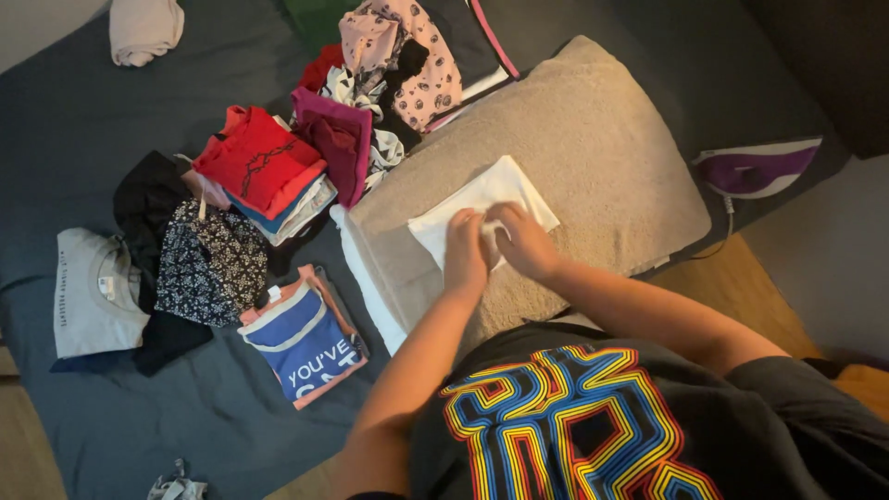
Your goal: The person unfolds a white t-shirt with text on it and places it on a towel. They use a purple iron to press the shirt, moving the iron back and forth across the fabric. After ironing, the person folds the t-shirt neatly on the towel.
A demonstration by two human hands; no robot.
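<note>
Both hands press a folded white cloth — the left hand flat on its near edge, the right hand pinching a fold beside it. The cloth lies on a beige towel over a dark bed — folded clothes stacked left, an iron right.

Both bare forearms reach forward from the lower part of the view and converge, so the hands meet side by side. The left hand lies palm down, knuckles up, fingers curled downward at the tips. The right hand angles in from the right, wrist bent slightly, its fingers bunched and touching the left hand's fingertips. Both elbows are bent.
</note>
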